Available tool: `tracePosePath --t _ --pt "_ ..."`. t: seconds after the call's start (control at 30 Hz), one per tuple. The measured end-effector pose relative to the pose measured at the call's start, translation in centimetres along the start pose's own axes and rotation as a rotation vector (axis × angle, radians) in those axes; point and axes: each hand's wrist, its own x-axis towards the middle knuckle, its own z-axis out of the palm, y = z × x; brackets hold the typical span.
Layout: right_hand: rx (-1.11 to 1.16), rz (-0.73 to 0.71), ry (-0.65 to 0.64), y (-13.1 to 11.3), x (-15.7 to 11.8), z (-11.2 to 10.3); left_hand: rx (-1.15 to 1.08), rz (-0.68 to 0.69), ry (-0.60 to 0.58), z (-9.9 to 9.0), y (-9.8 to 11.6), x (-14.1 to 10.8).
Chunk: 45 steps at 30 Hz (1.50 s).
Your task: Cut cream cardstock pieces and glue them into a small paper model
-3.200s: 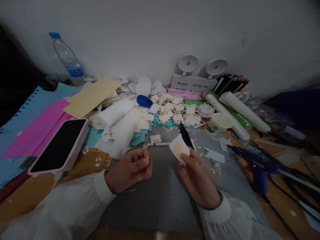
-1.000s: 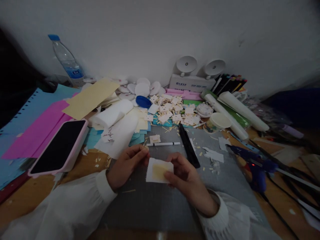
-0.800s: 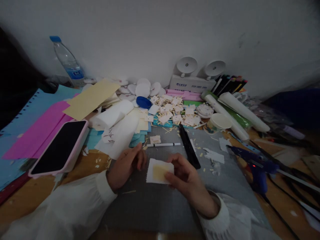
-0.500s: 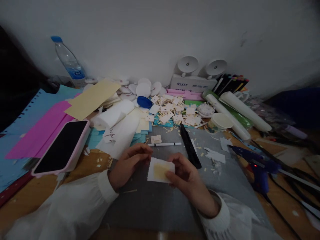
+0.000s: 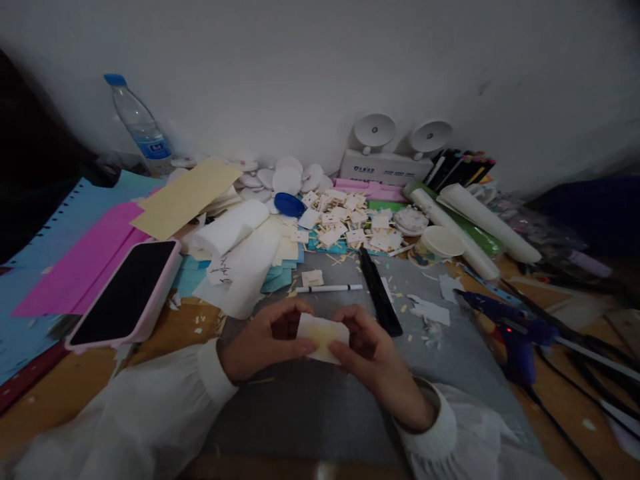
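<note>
Between both hands, above the grey mat, is a small piece of white paper with a yellowish patch in its middle. My left hand pinches its left side, thumb on the near face. On the right side, my right hand grips the same paper with thumb in front and fingers behind. The fingertips behind the paper are partly hidden. Just beyond lie a white pen and a small pale paper piece. A black utility knife or similar long black tool rests beyond my right hand.
At the left are a phone, pink paper and a water bottle. Small paper figures are heaped at the back, beside a paper cup. A blue glue gun with a lit red light and cord lies right.
My left hand has moved right and taken hold of the paper's left side. The paper now looks slightly bent. My right hand keeps its grip in nearly the same place.
</note>
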Motion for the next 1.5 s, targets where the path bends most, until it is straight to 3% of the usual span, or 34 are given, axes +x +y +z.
tracePosePath --t 0.4,0.67,1.5 --pt "0.079 -0.014 -0.098 0.26 -0.28 -0.3 -0.15 -0.005 -0.089 -0.3 -0.62 0.22" --pt "0.17 0.065 -0.123 0.31 -0.41 -0.29 -0.166 0.015 -0.123 -0.13 -0.56 0.16" --pt "0.267 0.101 -0.142 0.42 -0.68 -0.15 -0.245 -0.069 -0.104 0.04 -0.54 0.05"
